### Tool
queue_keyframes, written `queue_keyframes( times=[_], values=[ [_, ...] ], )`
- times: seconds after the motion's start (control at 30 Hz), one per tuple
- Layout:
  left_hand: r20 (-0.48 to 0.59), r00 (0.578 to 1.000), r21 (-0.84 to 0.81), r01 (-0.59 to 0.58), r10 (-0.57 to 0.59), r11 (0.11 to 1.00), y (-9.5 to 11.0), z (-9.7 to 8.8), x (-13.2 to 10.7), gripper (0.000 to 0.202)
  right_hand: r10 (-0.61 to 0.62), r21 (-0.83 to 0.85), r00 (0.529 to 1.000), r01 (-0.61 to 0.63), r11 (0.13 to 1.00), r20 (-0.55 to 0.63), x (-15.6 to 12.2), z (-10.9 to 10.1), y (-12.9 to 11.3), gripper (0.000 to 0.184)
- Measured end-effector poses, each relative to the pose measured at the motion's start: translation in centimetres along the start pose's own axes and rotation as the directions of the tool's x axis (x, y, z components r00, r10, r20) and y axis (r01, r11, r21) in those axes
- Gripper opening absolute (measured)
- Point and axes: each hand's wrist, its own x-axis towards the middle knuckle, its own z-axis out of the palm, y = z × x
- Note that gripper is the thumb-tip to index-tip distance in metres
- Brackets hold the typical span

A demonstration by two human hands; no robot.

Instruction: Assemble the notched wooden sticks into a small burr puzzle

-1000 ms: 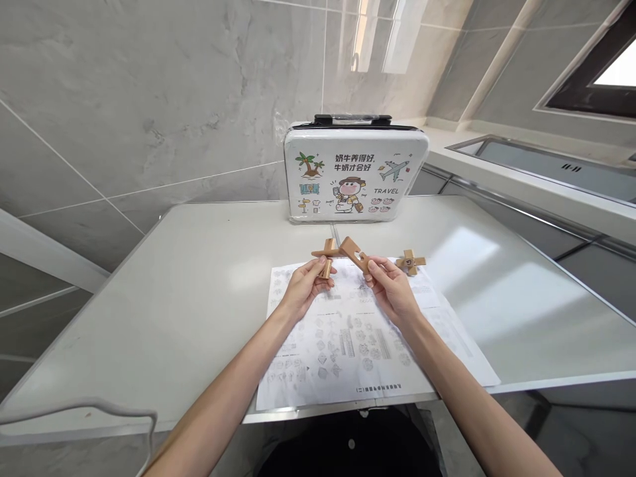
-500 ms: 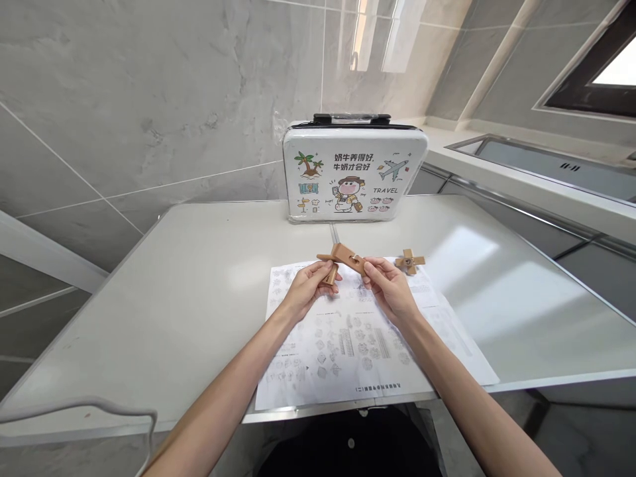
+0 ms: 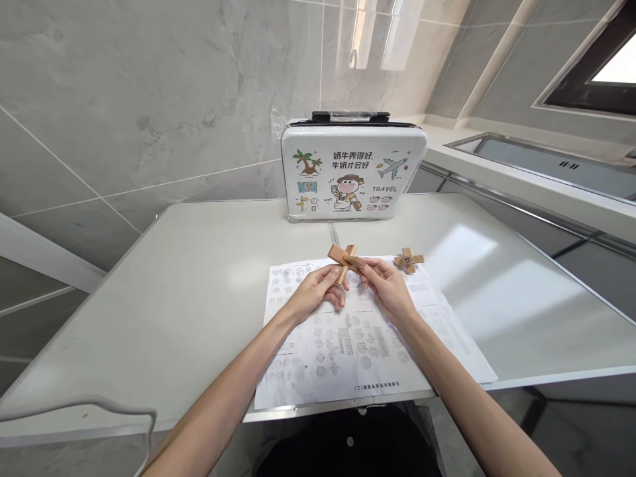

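Over the printed sheet [image 3: 348, 358], both hands hold wooden puzzle pieces. My left hand [image 3: 320, 289] pinches a notched wooden puzzle piece [image 3: 342, 275] that stands aslant, its lower end at my fingertips. My right hand [image 3: 385, 285] is closed on another wooden puzzle piece [image 3: 338, 254], which crosses the first one. The two meet near their middles in an X shape; how deep they fit together is hidden by the fingers. To the right, an assembled wooden cross puzzle [image 3: 408, 260] rests at the sheet's upper right edge.
At the table's back stands a white cartoon-printed case [image 3: 355, 172] with a black handle. The light table [image 3: 149, 311] reaches out on both sides. A pale cable [image 3: 99, 403] runs over its front left corner. Beyond the right side is a counter with a sink [image 3: 556, 165].
The pieces were at an angle with an open notch showing; now they cross each other in an X. My left hand has moved slightly right, and the wrists have turned a little.
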Motion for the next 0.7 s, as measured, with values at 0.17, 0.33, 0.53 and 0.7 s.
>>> queue_keyframes(
  times=[0.17, 0.33, 0.53, 0.7],
  values=[
    [0.105, 0.990, -0.050, 0.100, -0.094, 0.994, 0.7, 0.1, -0.5, 0.041, 0.015, 0.047, 0.998, -0.019, 0.999, 0.066, -0.1, -0.1, 0.1, 0.037],
    [0.171, 0.969, -0.120, 0.200, -0.178, 0.972, 1.0, -0.2, -0.7, 0.043, 0.037, 0.066, 0.989, -0.047, 0.997, 0.141, -0.1, -0.3, 0.3, 0.035],
    [0.226, 0.954, -0.204, 0.244, -0.197, 0.948, 0.4, -1.4, -0.4, 0.041, 0.051, 0.049, 0.983, -0.061, 0.997, 0.178, -0.1, -0.3, 0.2, 0.037],
    [0.264, 0.942, -0.210, 0.266, -0.207, 0.941, 0.3, -1.8, -0.5, 0.038, 0.070, 0.074, 0.978, -0.086, 0.994, 0.196, -0.2, -0.4, -0.1, 0.039]
  ],
)
